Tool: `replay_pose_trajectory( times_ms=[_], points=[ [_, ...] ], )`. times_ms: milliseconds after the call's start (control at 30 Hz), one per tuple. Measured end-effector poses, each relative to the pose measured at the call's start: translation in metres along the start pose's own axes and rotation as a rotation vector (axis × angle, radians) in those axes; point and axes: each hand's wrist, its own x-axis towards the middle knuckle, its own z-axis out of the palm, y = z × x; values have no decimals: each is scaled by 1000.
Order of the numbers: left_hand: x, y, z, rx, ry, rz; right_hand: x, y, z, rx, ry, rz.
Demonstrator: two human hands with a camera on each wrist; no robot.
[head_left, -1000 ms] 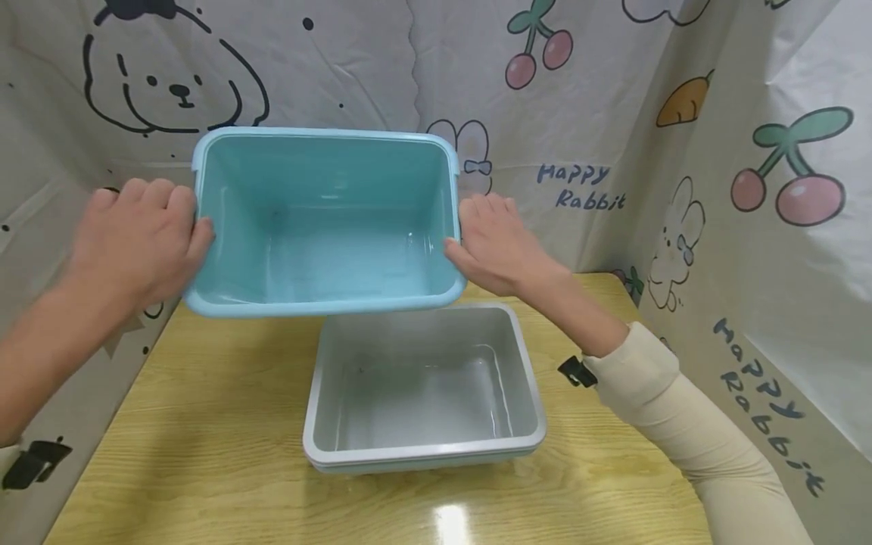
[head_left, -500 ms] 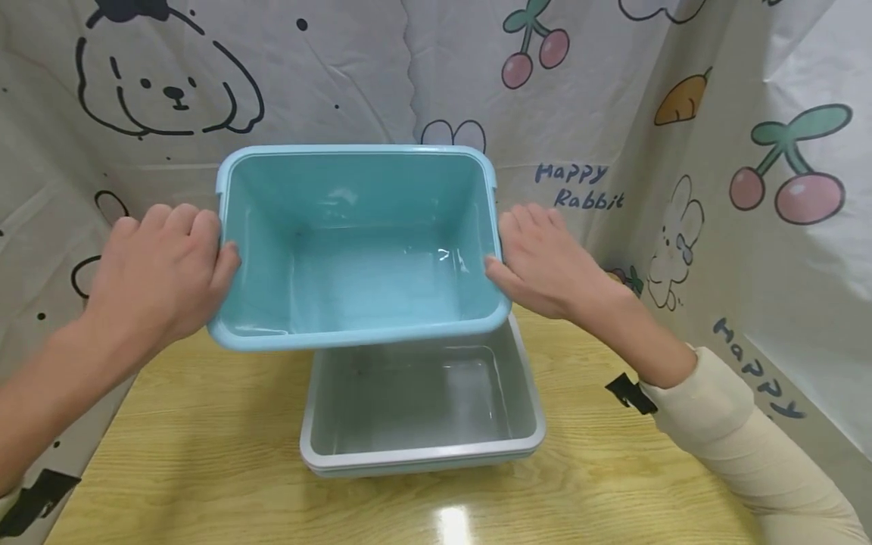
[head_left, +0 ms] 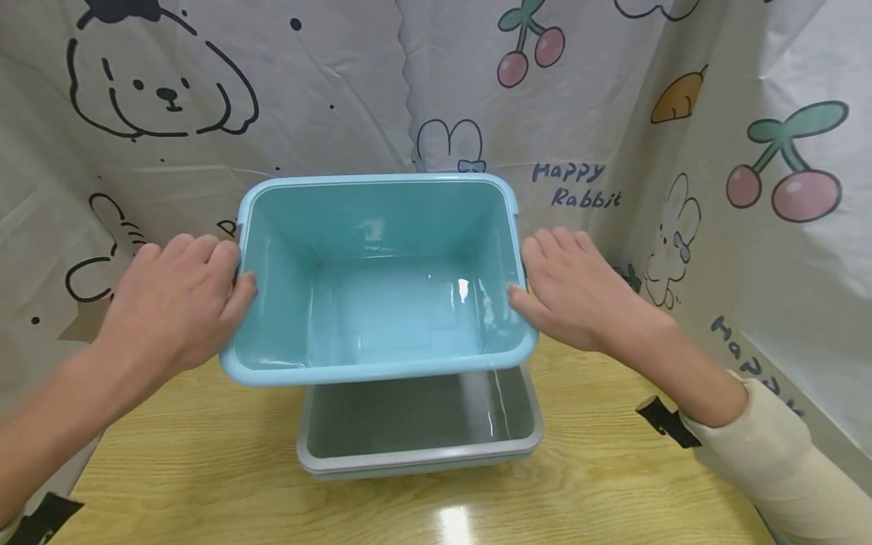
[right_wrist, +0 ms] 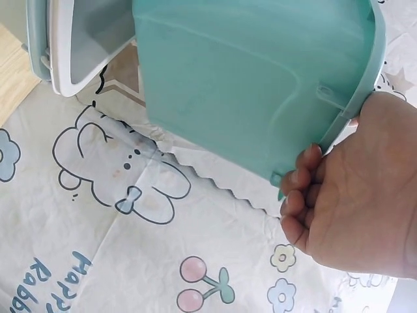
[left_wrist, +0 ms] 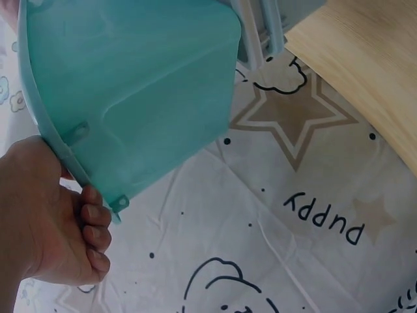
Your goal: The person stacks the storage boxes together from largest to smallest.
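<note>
A turquoise plastic storage bin (head_left: 381, 303) hangs in the air, its open top tilted toward me and its inside bare. My left hand (head_left: 180, 299) grips its left rim, thumb over the edge. On the opposite end my right hand (head_left: 575, 291) holds the rim the same way. Both wrist views show curled fingers under the rim, beside the bin's outer wall (left_wrist: 150, 91). Below, a grey bin (head_left: 422, 457) stands on the table, nested in another bin whose pale green rim shows under its own. The turquoise bin covers the far part of the grey one in the head view.
The yellow wood-grain table (head_left: 191, 469) runs up to a printed cloth (head_left: 341, 83) that hangs behind it and along both sides. A black clip (head_left: 668, 421) sits at the right sleeve cuff.
Both hands have brought the turquoise bin down and to the right, nearer to me. It now overlaps more of the grey bin, which has stayed in place.
</note>
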Motion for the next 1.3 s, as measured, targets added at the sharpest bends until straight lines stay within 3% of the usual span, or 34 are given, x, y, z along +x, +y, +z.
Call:
replay_pose_trajectory(
  times_ms=[400,667,1300],
  points=[
    [-6,16,-4,-36,-61,36,-26,1,-8,-3,-39,16],
    [-5,26,4,-73,-151,51,-39,5,1,31,-79,25],
    [-14,34,11,-84,-91,74,-50,6,15,34,-98,6]
  ],
)
